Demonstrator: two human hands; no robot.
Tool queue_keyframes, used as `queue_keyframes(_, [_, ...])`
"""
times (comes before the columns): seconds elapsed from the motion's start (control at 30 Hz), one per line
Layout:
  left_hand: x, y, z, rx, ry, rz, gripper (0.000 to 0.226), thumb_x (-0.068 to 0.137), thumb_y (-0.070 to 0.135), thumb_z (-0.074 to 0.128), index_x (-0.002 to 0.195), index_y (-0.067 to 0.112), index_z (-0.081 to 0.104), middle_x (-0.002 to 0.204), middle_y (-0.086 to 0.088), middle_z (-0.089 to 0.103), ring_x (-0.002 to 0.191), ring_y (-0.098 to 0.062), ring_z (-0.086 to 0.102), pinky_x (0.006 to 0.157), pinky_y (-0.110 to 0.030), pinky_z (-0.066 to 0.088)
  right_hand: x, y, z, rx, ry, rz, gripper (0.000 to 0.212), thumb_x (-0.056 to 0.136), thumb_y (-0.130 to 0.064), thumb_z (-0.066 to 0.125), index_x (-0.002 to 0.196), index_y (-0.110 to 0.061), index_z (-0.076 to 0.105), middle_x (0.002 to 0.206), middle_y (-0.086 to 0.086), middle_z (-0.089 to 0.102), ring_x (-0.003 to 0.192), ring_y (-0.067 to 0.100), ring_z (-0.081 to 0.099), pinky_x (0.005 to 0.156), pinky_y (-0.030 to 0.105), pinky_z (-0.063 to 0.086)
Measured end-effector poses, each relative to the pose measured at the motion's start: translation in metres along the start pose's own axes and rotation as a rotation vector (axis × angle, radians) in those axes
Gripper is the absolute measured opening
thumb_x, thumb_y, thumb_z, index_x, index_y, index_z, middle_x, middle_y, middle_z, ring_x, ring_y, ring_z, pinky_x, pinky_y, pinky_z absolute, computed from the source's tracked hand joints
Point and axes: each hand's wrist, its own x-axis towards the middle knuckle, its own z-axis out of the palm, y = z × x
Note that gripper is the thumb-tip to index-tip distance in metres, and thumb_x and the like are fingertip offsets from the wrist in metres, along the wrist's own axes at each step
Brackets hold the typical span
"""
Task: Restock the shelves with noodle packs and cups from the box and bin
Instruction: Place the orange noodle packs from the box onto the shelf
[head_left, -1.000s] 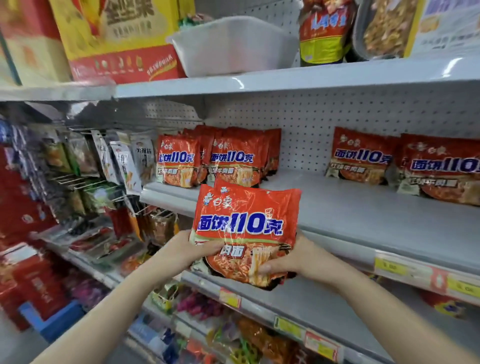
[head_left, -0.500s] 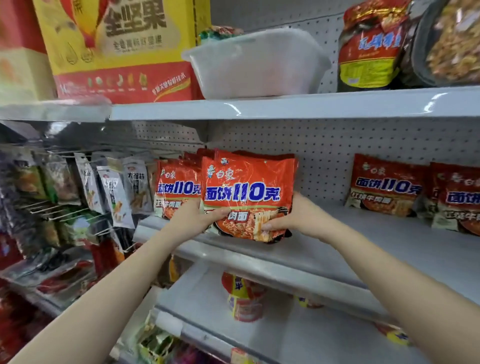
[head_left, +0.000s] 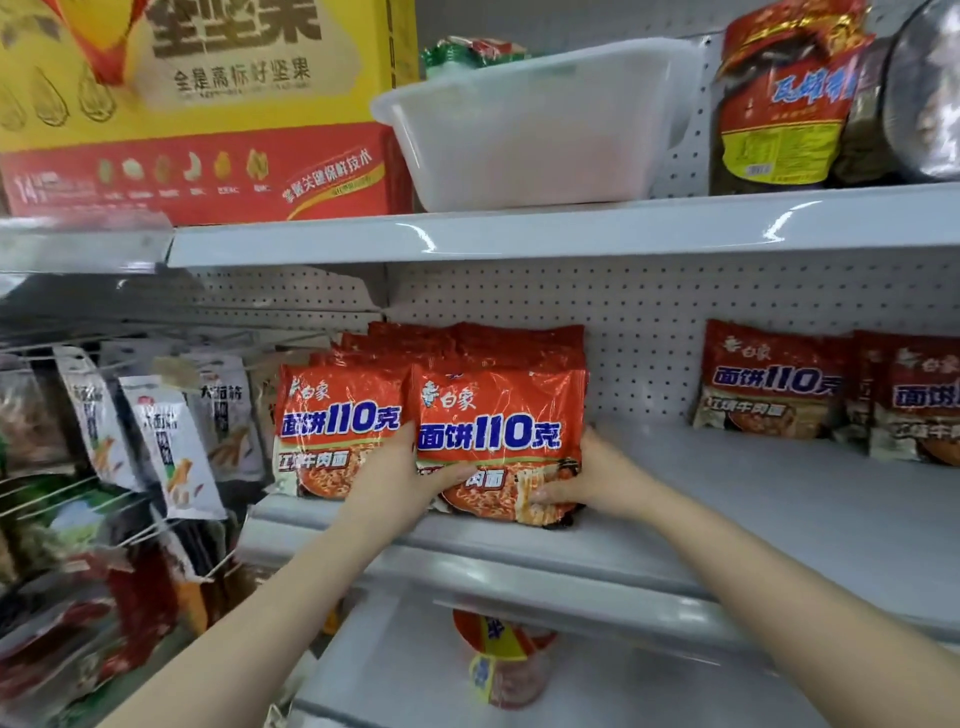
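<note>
Head view, noodle pack: the orange pack stands upright at the front of the middle shelf, its bottom edge at or just above the shelf surface; contact is hard to tell.
Head view, long axis: the pack's wider side runs left to right, face toward the camera, parallel to the shelf's front lip.
Head view, left hand: the left hand grips the pack's lower left corner, thumb curled across the front, the other fingers hidden behind.
Head view, right hand: the right hand pinches the lower right edge, fingers curled onto the front near the bottom, thumb behind.
Head view, nearer hand: both sit level at the pack's two lower corners, so neither leads; the pack lies straight between them.
Head view, key relation: the pack stands right in front of a row of like packs running back to the pegboard, and just beside a neighbouring pack on its left, overlapping its right edge.
Head view, likely next move: pressing it back against the row and letting go, judging by its upright stance.
Head view, risk: it may tip forward once freed.
Head view, other stock: two more packs stand well apart on the right; a noodle cup sits on the shelf below.
Head view, above: a white tub and a yellow box sit on the top shelf.
</note>
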Motion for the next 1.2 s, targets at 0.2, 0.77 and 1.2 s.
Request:
queue_keyframes(0.2, [0.002, -0.007, 0.006, -0.001, 0.098, 0.042, 0.062, 0.068, 0.068, 0.073, 0.11, 0.031, 0.049, 0.098, 0.02, 0.059, 0.082, 0.0, 0.058, 0.064, -0.017, 0.043, -0.006, 0.004, 0.004, -0.056, 0.06, 0.02, 0.115, 0.05, -0.063, 0.08, 0.145, -0.039, 0.021, 0.144, -0.008, 0.042, 0.135, 0.015, 0.042, 0.114, 0.045, 0.038])
queue_keyframes(0.77, [-0.012, 0.004, 0.011, 0.093, 0.161, 0.14, 0.087, 0.072, 0.074, 0.06, 0.138, 0.019, 0.045, 0.132, 0.004, 0.049, 0.117, -0.016, 0.055, 0.091, -0.033, 0.049, -0.03, -0.023, 0.018, -0.108, 0.186, 0.114, 0.053, 0.088, -0.043, 0.067, 0.135, -0.03, 0.046, 0.127, -0.012, 0.061, 0.107, 0.005, 0.059, 0.087, 0.021, 0.048])
queue_keyframes(1.2, [-0.008, 0.093, 0.031, -0.152, -0.025, 0.384, 0.067, 0.079, 0.05, 0.073, 0.134, 0.032, 0.04, 0.122, 0.017, 0.037, 0.107, 0.002, 0.044, 0.09, -0.02, 0.038, -0.09, -0.011, -0.079, 0.155, 0.429, 0.195, 0.036, 0.075, -0.031, 0.081, 0.103, -0.038, 0.058, 0.098, -0.023, 0.069, 0.087, -0.009, 0.066, 0.072, 0.01, 0.051])
